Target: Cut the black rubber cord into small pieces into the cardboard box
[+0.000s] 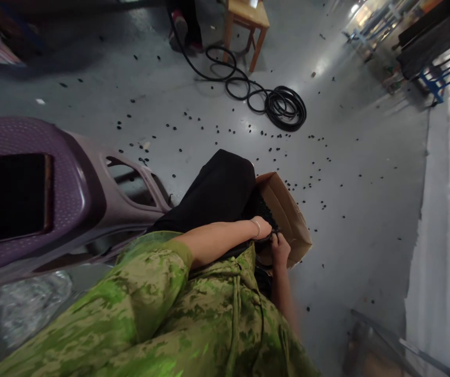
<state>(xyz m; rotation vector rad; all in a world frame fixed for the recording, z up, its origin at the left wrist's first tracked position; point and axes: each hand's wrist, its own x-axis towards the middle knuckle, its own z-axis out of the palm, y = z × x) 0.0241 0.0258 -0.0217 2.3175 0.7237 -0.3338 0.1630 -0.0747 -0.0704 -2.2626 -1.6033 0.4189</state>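
Mid-sorting on the lap: left hand point(263, 228) and right hand point(278, 249) curled close at the cardboard box point(287, 214) of small black pieces point(263, 208), grip contents indiscernible; next, steady box, careful pinch.

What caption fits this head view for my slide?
Both hands, left hand and right hand, meet over small black pieces in a cardboard box on the lap.

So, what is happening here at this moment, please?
A seated person in a green patterned garment has both hands at a cardboard box resting by the knee. The left hand, with a bracelet on the wrist, and the right hand meet at the box's opening; what they grip is too small to tell. Small black pieces lie scattered over the grey floor, beside a coiled black cable.
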